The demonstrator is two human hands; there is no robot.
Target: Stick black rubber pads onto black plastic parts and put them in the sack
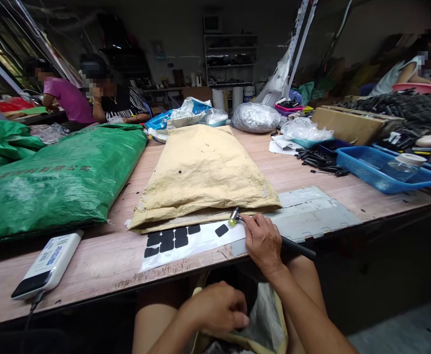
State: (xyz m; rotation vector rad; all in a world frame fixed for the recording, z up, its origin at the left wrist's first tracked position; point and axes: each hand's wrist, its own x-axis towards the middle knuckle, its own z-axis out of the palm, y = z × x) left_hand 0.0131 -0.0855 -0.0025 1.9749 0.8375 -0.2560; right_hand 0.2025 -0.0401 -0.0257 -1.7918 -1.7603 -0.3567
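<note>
At the table's near edge, the hammer is being clamped in the right hand, its long axis being slanted, head far-left, handle near-right. Whether anything is being held by the curled left hand cannot be told. "有限公司" is being shown on the green sack.

The wood-grain worktop bears 1 green sack at left, 1 cream sack in the middle, 1 power bank and 1 white sheet with black patches along the front edge, 1 grey board right of the sheet, and 1 blue tray toward the right end.
</note>
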